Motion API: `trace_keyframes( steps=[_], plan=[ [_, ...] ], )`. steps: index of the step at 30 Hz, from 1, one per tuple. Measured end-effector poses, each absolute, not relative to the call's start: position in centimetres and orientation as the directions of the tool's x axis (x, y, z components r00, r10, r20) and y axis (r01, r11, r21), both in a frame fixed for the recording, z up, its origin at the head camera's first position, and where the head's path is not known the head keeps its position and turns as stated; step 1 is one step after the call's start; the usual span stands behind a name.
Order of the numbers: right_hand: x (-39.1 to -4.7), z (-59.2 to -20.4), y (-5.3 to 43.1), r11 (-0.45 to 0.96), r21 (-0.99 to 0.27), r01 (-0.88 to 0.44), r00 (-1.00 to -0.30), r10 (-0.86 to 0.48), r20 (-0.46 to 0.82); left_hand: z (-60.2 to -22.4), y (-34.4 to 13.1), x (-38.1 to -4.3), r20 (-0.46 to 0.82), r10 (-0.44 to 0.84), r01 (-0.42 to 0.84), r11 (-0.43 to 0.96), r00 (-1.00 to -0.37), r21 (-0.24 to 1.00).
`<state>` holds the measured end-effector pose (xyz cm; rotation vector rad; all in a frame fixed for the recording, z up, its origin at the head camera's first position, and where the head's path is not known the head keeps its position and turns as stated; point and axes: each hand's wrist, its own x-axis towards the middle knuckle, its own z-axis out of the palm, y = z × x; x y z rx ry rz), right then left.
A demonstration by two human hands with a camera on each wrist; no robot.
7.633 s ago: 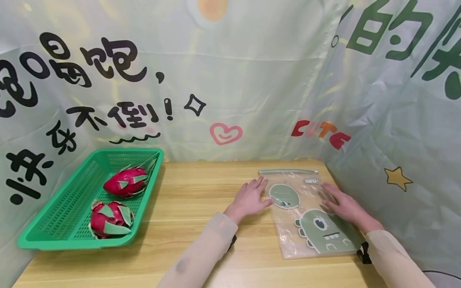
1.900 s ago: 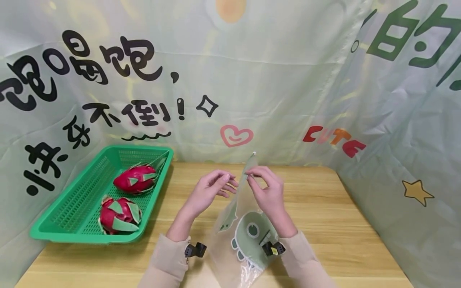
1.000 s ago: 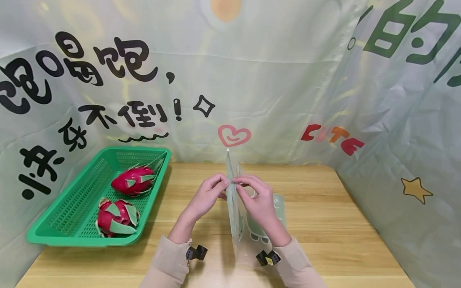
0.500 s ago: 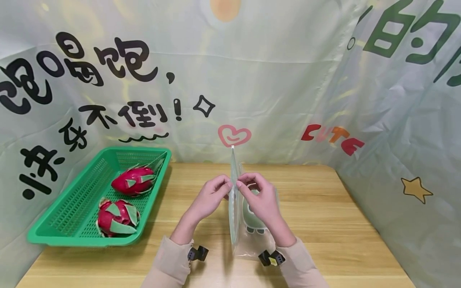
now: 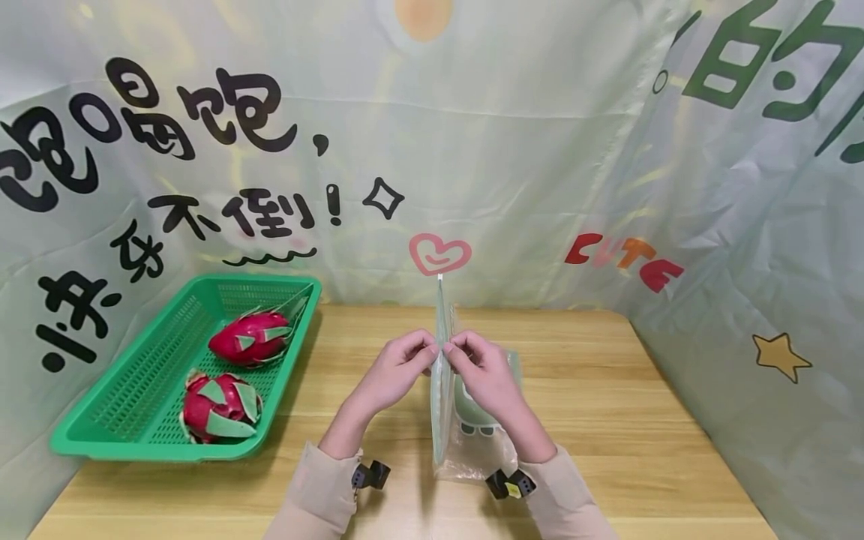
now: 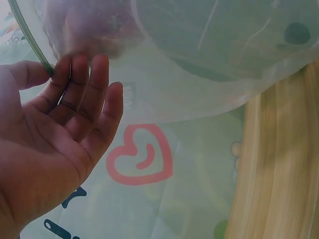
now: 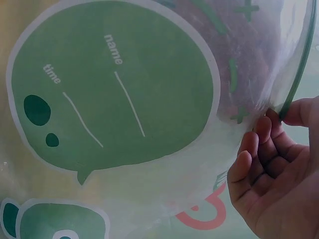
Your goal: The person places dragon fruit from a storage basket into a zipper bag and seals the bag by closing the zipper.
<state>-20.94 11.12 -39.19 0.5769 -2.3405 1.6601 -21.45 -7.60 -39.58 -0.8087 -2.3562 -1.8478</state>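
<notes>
A clear zip-lock bag (image 5: pixel 440 420) with green cartoon prints stands edge-on between my hands, its zip strip facing up towards the head camera. My left hand (image 5: pixel 393 371) pinches one side of the zip edge between thumb and forefinger. Opposite it, my right hand (image 5: pixel 484 375) pinches the other side at the same height. In the left wrist view the green strip runs into the left thumb and fingertip (image 6: pixel 62 67). The right wrist view shows a speech-bubble print (image 7: pixel 119 89) with "name" and "time" on the bag's face.
To the left stands a green plastic basket (image 5: pixel 108 442) holding two dragon fruits, one (image 5: pixel 250 339) behind the other (image 5: pixel 219 407). All rests on a wooden table (image 5: pixel 607 420). A printed cloth (image 5: pixel 526 165) hangs close behind and at the sides.
Earlier the bag lay flat at the right under both hands. It was then lifted and brought to the middle, turned edge-on, and both hands took its zip edge. Over the last half second little moves.
</notes>
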Motion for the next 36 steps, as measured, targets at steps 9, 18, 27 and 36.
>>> trace_keyframes(
  steps=[9,18,27,36],
  plan=[
    [-21.1,-39.1,11.5,0.299,-0.845,-0.443,-0.895,-0.19,0.403,-39.5,-7.7,-21.5,0.341,0.356,0.427,0.198,-0.87,0.882],
    [-21.4,-38.8,12.5,0.327,-0.828,-0.455,-0.89,-0.154,0.428,-39.3,-8.7,-21.7,0.342,0.32,0.419,0.215,-0.884,0.882],
    [-22.2,-38.7,14.4,0.357,-0.833,-0.422,-0.905,-0.109,0.412,-39.3,-10.8,-22.2,0.341,0.268,0.405,0.237,-0.901,0.883],
    [-23.1,-38.6,16.4,0.402,-0.831,-0.384,-0.91,-0.011,0.415,-39.0,-13.6,-22.8,0.333,0.011,0.322,0.29,-0.943,0.901]
  ],
)
